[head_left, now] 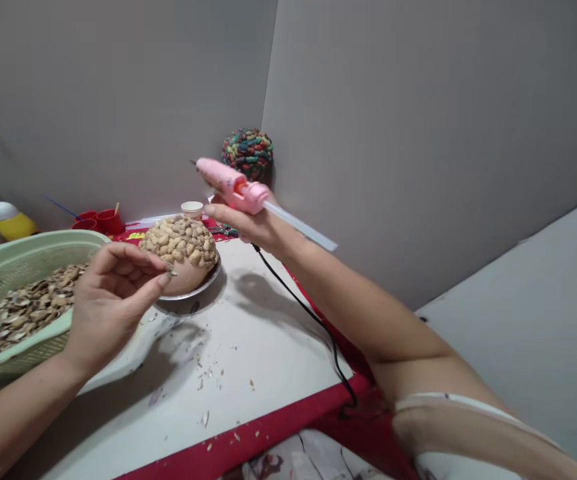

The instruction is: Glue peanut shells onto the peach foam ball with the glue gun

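My left hand (111, 293) is closed in a pinch, with a small shell fragment (171, 270) between thumb and fingertips. Just beyond it sits a smooth tan dome (182, 277), its upper part covered with peanut-like shells (181, 239), on a silver foil plate (213, 280). My right hand (263, 230) grips a pink hot glue gun (223, 180) held up above the table, its nozzle pointing left. A clear glue stick (301, 227) juts from the gun's back. Beneath the hand hangs a black cord (298, 297).
At left stands a green basket (63, 241) of brown shell pieces (23, 310). Behind are red cups (111, 222), a paper cup (192, 209), a yellow-and-white bottle (11, 220) and a multicoloured ball (248, 152) by the wall corner. Crumbs litter the white tabletop (273, 340).
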A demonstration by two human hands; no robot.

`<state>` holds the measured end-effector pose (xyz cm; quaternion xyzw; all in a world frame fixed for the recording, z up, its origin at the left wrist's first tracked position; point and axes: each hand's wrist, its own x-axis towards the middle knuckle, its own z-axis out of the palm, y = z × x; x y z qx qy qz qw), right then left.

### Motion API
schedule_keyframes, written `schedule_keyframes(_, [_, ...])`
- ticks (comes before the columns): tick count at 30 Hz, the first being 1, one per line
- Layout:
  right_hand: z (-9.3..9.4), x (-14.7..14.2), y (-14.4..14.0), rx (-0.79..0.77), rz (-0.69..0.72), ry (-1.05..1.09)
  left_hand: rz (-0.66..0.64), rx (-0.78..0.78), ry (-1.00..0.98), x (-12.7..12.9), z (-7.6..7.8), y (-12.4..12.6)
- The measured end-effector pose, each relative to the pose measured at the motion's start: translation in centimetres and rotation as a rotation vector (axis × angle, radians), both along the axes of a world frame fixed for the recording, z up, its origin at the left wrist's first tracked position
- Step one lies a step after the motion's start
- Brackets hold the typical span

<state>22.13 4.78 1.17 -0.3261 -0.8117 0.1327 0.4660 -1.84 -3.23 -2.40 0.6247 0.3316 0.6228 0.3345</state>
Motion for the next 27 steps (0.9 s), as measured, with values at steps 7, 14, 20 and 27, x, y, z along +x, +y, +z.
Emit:
schedule_keyframes(7, [-0.4, -2.6, 6.9, -0.251, 0.305, -0.019, 0.070, 0.049, 0.103, -0.3, -0.1, -0.2])
schedule_keyframes(14, [-1.4, -3.0, 9.1, -0.354, 0.375, -0.115, 0.099, 0.066, 0.180, -0.8, -0.9, 0.3])
schedule_keyframes(20, [-2.9, -3.0, 9.0, -0.297, 0.321, -0.140, 0.136, 0.063, 0.230, -0.3, -1.0, 0.4])
schedule_keyframes(27, [-2.5, -3.6, 8.0, -0.299, 0.110, -0.174, 0.187, 0.090, 0.352, -0.6, -1.8, 0.7])
